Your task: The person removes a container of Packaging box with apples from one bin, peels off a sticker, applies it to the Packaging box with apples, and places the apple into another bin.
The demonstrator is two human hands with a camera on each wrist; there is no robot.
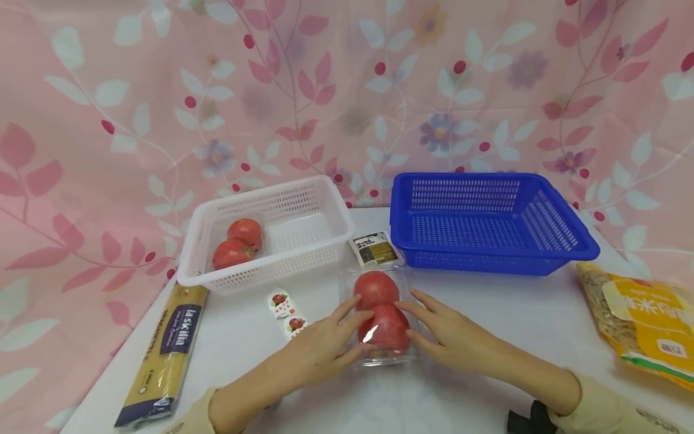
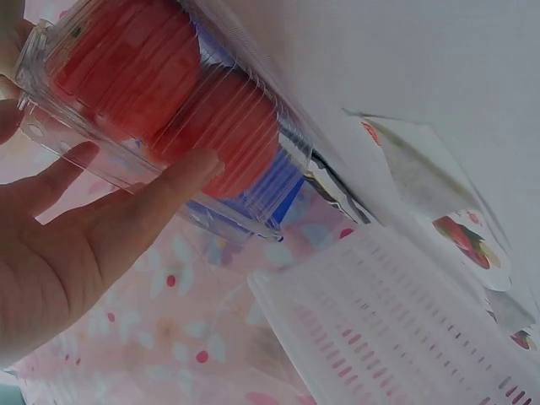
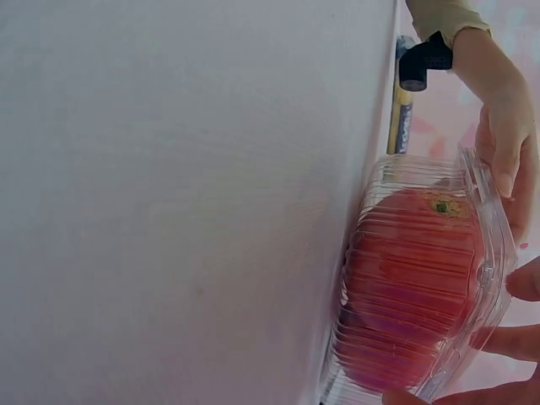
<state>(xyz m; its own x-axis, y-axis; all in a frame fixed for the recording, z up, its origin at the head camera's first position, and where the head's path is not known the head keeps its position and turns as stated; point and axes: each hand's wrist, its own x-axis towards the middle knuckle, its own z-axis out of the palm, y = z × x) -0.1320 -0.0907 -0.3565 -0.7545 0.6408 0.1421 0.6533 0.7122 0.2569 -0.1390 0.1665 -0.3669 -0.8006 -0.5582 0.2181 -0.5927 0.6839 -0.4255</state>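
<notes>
A clear plastic clamshell box (image 1: 382,360) with two red tomatoes (image 1: 375,290) stands on the table in front of me, lid down. My left hand (image 1: 324,349) rests along its left side, fingers spread and fairly straight, with fingertips on the lid. On the opposite side my right hand (image 1: 461,337) touches the rim with extended fingertips. The left wrist view shows the left fingers (image 2: 181,177) lying against the ribbed plastic. In the right wrist view, the right fingertips (image 3: 525,283) meet the box's edge. Just left of the box lie white labels (image 1: 282,304) printed with red fruit.
At the back left, a white basket (image 1: 293,268) holds another box of tomatoes (image 1: 234,252). A blue basket (image 1: 488,263) stands back right. Between them lies a small dark-and-gold packet (image 1: 375,249). Spaghetti (image 1: 162,355) lies far left, a yellow grain bag (image 1: 645,319) far right.
</notes>
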